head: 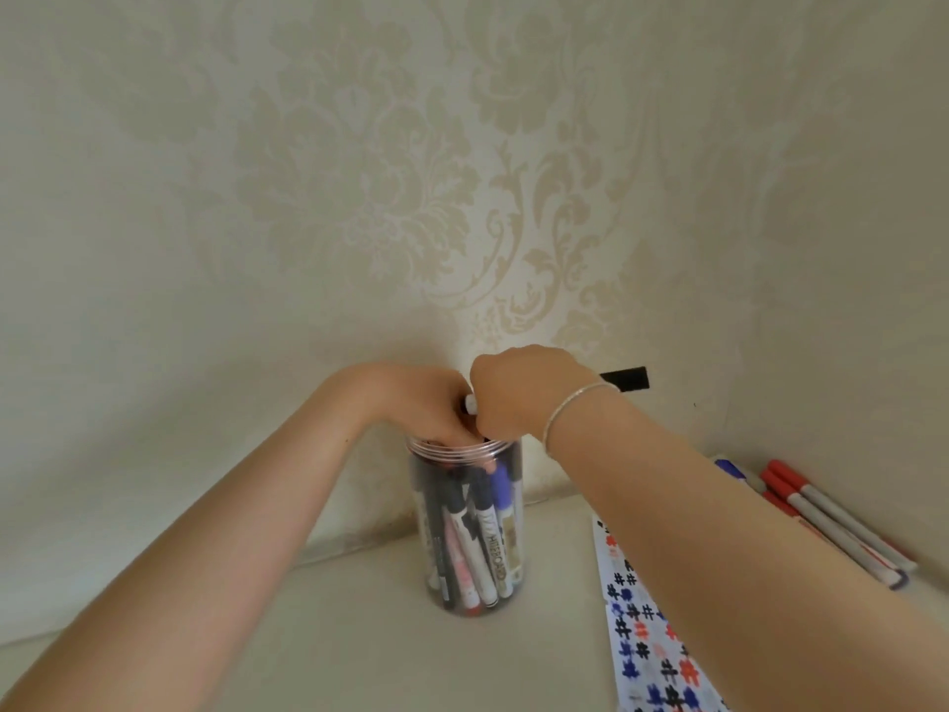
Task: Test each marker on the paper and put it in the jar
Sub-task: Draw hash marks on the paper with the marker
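Clear plastic jar [464, 531], frame centre, crammed with markers. Right hand [524, 393] grips black-capped white marker [624, 378] above rim; left hand [431, 403] fingers curl at the mouth. Risk: crowded jar tips on desk [334, 634].

"WHITEBOARD" on a jarred marker [492, 552]

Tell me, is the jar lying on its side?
No, the jar stands upright on the table, with markers standing inside it.

The jar [464, 531] is clear, glossy plastic. The paper [647, 639] looks matt. The wall [359, 172] carries faintly sheened patterned wallpaper.
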Available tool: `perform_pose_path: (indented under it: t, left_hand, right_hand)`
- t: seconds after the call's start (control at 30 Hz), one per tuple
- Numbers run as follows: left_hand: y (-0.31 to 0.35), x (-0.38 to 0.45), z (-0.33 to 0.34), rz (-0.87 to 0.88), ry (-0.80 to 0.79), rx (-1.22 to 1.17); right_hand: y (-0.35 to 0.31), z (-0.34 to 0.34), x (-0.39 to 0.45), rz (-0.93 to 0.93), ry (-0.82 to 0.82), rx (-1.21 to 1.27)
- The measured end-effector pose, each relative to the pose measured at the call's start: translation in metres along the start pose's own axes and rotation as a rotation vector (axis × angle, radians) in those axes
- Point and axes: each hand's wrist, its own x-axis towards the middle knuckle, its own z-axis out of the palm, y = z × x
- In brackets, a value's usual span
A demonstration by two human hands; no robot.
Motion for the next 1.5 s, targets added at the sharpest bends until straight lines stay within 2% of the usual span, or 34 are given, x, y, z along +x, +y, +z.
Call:
perform_pose_path:
  t: [0.17, 0.27, 0.4, 0.47, 0.57, 0.63, 0.77, 0.9, 1.03, 1.07, 1.13, 1.2, 1.23, 1.3, 1.33, 1.4, 1.5]
  left_hand:
    - [0.0, 0.001, -0.008, 0.011, -0.016, -0.026]
    - [0.001, 0.002, -0.004, 0.043, 0.048, -0.204]
    - [0.003, 0.007, 0.0, 0.048, 0.115, -0.132]
    - [0.005, 0.01, 0.0, 0.031, 0.121, -0.158]
    - [0.006, 0.014, 0.002, -0.017, 0.185, -0.057]
    - [0.005, 0.015, 0.004, -0.023, 0.223, 0.014]
    - [0.006, 0.015, 0.009, 0.041, 0.248, 0.049]
    - [0.011, 0.017, 0.011, 0.086, 0.251, -0.006]
    - [0.015, 0.011, 0.004, 0.093, 0.264, -0.093]
    - [0.017, 0.008, 0.003, 0.1, 0.296, -0.15]
    - [0.023, 0.006, 0.0, 0.137, 0.441, -0.278]
    - [0.037, 0.006, 0.001, 0.19, 0.615, -0.389]
    - [0.046, 0.005, 0.002, 0.22, 0.654, -0.415]
    - [0.067, 0.006, 0.007, 0.266, 0.601, -0.375]
    - [0.077, 0.008, 0.012, 0.275, 0.533, -0.335]
    - [0.094, 0.013, 0.023, 0.311, 0.414, -0.311]
    - [0.108, 0.023, 0.039, 0.406, 0.345, -0.401]
  right_hand:
    - [0.004, -0.008, -0.002, 0.083, -0.072, 0.023]
    - [0.006, -0.019, -0.005, 0.057, -0.227, 0.028]
    - [0.012, -0.027, 0.004, 0.129, -0.454, 0.128]
    - [0.012, -0.027, 0.006, 0.143, -0.504, 0.187]
    - [0.006, -0.014, 0.005, 0.129, -0.545, 0.242]
    - [0.003, -0.006, 0.006, 0.124, -0.473, 0.263]
    - [0.015, 0.0, 0.007, 0.13, -0.158, 0.216]
    - [0.02, 0.003, 0.003, 0.143, -0.183, 0.21]
    - [0.026, 0.005, 0.001, 0.174, -0.041, 0.317]
    - [0.031, 0.006, 0.0, 0.204, 0.051, 0.398]
    - [0.043, 0.006, -0.004, 0.304, 0.347, 0.711]
    - [0.058, 0.004, -0.013, 0.399, 0.615, 1.177]
    - [0.065, 0.004, -0.018, 0.426, 0.68, 1.434]
    - [0.076, 0.008, -0.029, 0.489, 0.7, 1.801]
    - [0.081, 0.012, -0.032, 0.553, 0.681, 1.861]
    - [0.089, 0.02, -0.04, 0.674, 0.665, 1.871]
    - [0.097, 0.031, -0.054, 0.71, 0.664, 1.847]
